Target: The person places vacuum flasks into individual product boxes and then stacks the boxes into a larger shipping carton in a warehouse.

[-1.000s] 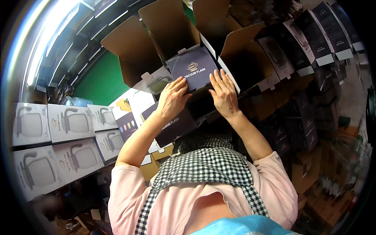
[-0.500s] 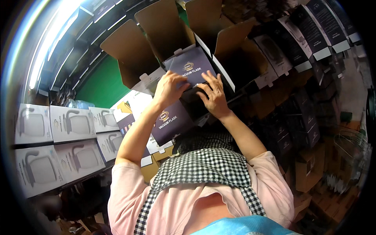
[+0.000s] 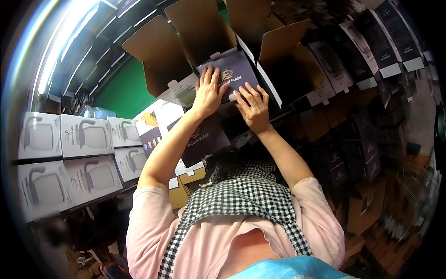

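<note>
Head view: left hand (image 3: 209, 92), right hand (image 3: 253, 108), both grips spread flat on one dark box (image 3: 237, 69); four white boxes (image 3: 86, 136) left.

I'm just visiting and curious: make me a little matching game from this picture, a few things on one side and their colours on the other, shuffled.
Things:
1. the small box under both hands
2. the open carton flaps above it
3. the stacked kettle boxes at the left
4. the wall patch behind the carton

Colours:
A. white
B. green
C. dark navy
D. brown cardboard

Pairs: 1-C, 2-D, 3-A, 4-B. The left hand and right hand both lie flat on the small box.
</note>
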{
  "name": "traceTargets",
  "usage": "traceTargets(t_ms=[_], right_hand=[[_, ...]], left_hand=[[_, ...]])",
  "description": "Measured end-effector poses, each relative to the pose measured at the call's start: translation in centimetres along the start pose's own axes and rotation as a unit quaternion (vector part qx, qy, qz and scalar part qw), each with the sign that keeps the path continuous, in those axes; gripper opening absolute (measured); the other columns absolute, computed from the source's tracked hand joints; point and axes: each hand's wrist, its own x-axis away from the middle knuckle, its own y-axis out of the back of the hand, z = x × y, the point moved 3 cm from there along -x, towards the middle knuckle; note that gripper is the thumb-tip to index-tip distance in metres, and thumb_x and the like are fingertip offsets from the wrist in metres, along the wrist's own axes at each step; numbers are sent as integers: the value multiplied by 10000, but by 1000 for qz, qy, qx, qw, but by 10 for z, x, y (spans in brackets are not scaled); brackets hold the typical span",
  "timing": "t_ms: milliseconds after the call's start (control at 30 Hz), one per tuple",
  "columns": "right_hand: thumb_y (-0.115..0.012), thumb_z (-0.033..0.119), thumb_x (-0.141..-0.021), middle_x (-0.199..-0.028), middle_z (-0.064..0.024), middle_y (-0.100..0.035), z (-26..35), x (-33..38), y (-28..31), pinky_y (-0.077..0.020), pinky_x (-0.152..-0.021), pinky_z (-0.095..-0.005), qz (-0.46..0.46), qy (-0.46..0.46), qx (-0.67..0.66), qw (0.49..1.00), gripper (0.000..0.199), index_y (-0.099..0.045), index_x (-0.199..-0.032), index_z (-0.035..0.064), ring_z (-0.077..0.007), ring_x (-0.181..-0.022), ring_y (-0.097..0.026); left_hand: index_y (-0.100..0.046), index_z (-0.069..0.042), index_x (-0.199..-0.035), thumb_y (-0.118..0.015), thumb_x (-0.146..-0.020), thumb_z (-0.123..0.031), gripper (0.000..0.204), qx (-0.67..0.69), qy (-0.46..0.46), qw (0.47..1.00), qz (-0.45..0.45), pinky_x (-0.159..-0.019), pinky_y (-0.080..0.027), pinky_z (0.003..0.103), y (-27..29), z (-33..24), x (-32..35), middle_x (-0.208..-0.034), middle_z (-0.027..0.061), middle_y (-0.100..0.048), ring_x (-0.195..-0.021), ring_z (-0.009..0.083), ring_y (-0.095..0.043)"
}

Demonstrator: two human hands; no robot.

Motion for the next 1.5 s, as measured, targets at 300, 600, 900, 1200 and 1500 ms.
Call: traceTargets(t_ms=[300,600,900,1200,1500], right_hand=[[-682,148,-856,-1163,-74,-677,-8,11,-6,-411,-1023,-497,-50,41,-2,998,197,-743,-1033,87,-260,-1193,-602],[-753,154,-776,-1008,-10,-693,-17,-5,1,-462,-902,-396,-47,64,-56,995,177,-758,-948,109,-197,-915,-634],[-793,190,-731,-987,2,-660,-24,-8,4,-432,-807,-353,-45,107,-89,989,229,-748,-944,119,-180,-844,-607],[-794,195,-758,-970,-4,-654,-23,-8,5,-425,-800,-350,-41,119,-118,985,210,-737,-941,112,-181,-854,-608],[-778,136,-777,-1018,-31,-643,-32,1,-5,-454,-829,-370,-43,119,-158,979,203,-720,-963,80,-204,-950,-628]], left_hand=[[-412,53,-1406,-607,-956,-326,620,36,32,998,51,-1175,-268,470,-4,4,2,-1514,296,-297,-1447,432,-229],[-411,46,-1409,-550,-988,-317,573,-1,35,999,38,-1158,-287,468,-9,2,2,-1511,280,-319,-1444,421,-246],[-398,38,-1418,-517,-1007,-278,532,-10,65,997,27,-1173,-272,449,-10,-5,7,-1505,287,-331,-1443,410,-263],[-447,30,-1393,-526,-1001,-294,514,-49,56,997,14,-1165,-290,431,-11,-7,10,-1502,247,-367,-1435,381,-294],[-472,-30,-1401,-560,-984,-312,511,-32,101,994,19,-1158,-307,405,-3,-12,10,-1513,201,-381,-1445,331,-299]])
